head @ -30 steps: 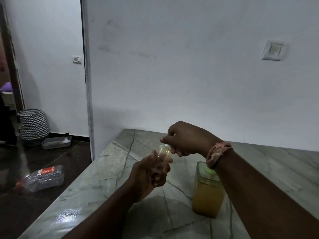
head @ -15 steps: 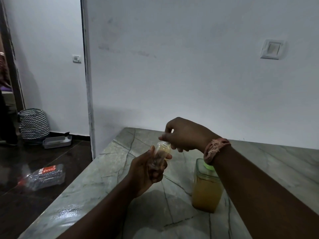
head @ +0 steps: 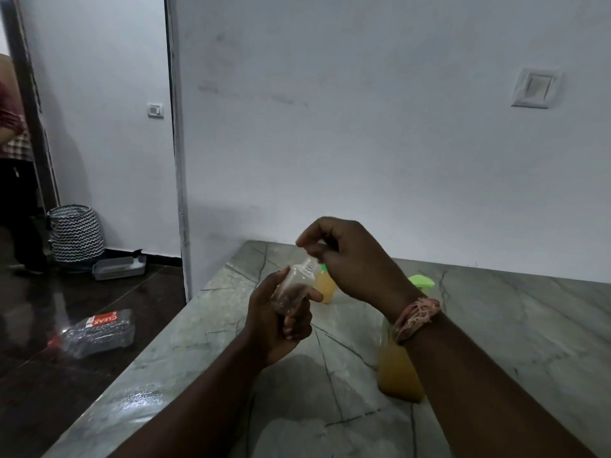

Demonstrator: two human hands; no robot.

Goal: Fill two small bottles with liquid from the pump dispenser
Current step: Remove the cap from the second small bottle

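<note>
The right hand point(head: 350, 259) has risen off the neck of the small clear bottle point(head: 296, 285), which is now showing uncapped.
The left hand point(head: 281, 320) is gripping this bottle, tilted, above the marble counter point(head: 496, 325); the right fingers are pinched together, contents hidden. A filled small bottle point(head: 325, 285) is standing behind, the pump dispenser point(head: 398, 365) under the right wrist.

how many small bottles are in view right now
2. A clear, empty-looking small bottle is held in the left hand. A second, with yellow liquid, stands on the counter behind it, partly hidden by the right hand.
</note>
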